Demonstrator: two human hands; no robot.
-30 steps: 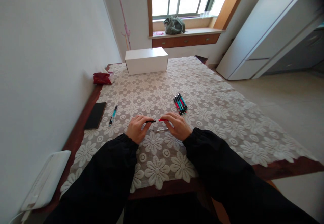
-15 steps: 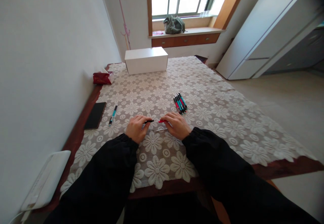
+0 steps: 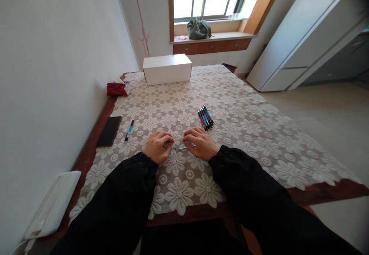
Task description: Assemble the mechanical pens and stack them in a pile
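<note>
Lace-covered worktop [image 3: 245, 132], frame centre: left hand [image 3: 157, 146] and right hand [image 3: 200, 143] curl closed over small pen parts; what either grips I cannot tell. Thin clear refill [image 3: 183, 147] lies between them, so this pen looks unassembled; bundled pens [image 3: 205, 117] wait just above, one teal pen [image 3: 129, 129] at left.

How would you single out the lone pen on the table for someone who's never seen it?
Start at the lace tablecloth and go to its wall-side edge, where a black phone lies. Just beside the phone, on the cloth, sits the single pen, out past the left hand. It lies alone, teal and black, while the other pens form a tight bundle beyond the right hand.
</note>
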